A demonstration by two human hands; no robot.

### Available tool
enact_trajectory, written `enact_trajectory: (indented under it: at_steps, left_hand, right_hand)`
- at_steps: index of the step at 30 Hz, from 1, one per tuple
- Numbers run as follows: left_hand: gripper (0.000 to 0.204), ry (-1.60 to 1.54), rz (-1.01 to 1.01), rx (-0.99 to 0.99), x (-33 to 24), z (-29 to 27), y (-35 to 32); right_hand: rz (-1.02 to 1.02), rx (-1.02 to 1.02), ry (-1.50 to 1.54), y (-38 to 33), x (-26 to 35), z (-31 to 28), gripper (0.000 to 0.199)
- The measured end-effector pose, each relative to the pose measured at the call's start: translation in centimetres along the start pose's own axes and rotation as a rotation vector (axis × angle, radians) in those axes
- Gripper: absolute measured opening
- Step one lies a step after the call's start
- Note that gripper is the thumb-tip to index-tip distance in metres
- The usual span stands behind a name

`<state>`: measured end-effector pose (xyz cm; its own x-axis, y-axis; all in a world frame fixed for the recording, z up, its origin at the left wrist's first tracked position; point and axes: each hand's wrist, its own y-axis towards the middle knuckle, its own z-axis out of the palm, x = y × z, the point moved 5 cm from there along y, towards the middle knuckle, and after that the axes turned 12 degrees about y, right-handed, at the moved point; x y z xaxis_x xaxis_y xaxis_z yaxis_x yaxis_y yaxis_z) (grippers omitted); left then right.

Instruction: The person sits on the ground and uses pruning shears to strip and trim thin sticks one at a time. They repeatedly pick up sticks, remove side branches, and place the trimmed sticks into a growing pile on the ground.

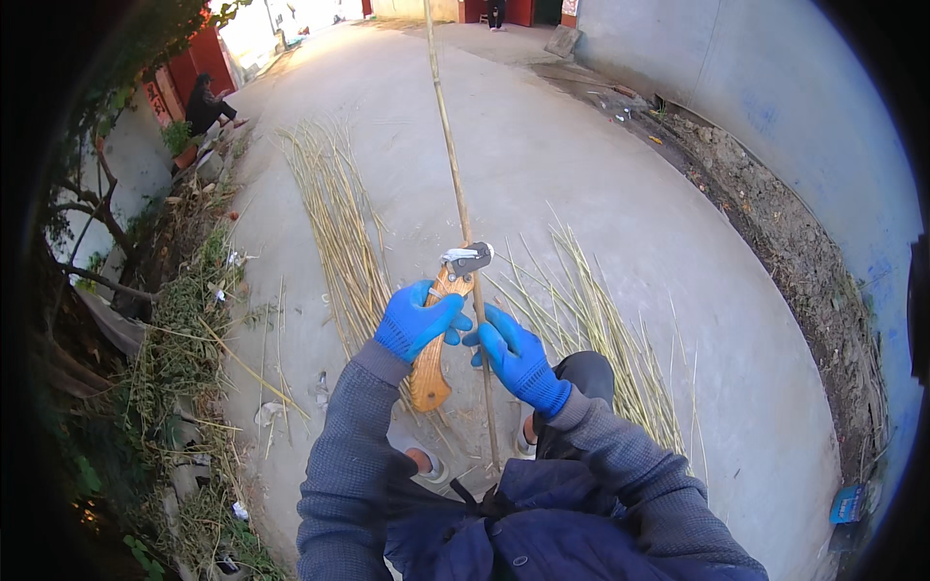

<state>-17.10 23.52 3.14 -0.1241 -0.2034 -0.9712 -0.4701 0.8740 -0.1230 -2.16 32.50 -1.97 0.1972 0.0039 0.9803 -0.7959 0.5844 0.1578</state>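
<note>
My left hand (pixel 418 321), in a blue glove, is closed around a wooden-handled tool (pixel 431 373). Its handle is pale brown and curved, and a dark metal head with a bright strip is bolted to the top. That head lies against a long, thin stick (pixel 449 136), which stands nearly upright between my feet and runs past the top of the view. Lower down, the gloved fingers of my right hand (pixel 521 360) are closed on the stick. Whether the metal edge bites into the stick, I cannot tell.
Long tan sticks (pixel 334 223) lie on the concrete to the left, greener ones (pixel 610 339) to the right. Cut weeds (pixel 194 339) line the left wall. A seated person (pixel 205 105) is at the far left. A bluish wall (pixel 775 97) and dirt strip (pixel 765 203) border the right.
</note>
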Motion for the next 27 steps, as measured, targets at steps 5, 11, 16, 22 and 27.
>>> enact_trajectory:
  at_steps: [5, 11, 16, 22, 27]
  left_hand:
    - [0.04, -0.201, -0.129, 0.052, 2.1, 3.5, 2.2]
    - [0.045, -0.274, -0.152, -0.075, 3.7, 5.0, 4.2]
    - [0.046, -0.374, -0.092, -0.351, 4.6, -0.3, 8.0]
    - [0.044, -0.394, -0.115, -0.343, 9.2, -4.6, 8.8]
    - [0.042, -0.366, -0.186, -0.274, 9.2, 0.7, 6.5]
  right_hand:
    - [0.119, -0.121, -0.117, 0.9, -1.3, -2.6, 0.032]
    - [-0.145, -0.058, -0.56, 2.2, -0.4, -5.2, 0.024]
    - [-0.234, 0.051, -0.67, -7.7, 1.7, -9.7, 0.017]
    - [-0.047, 0.235, -0.913, -26.1, 5.0, -18.9, 0.031]
    - [0.325, 0.154, -0.454, -22.0, 4.2, -19.2, 0.043]
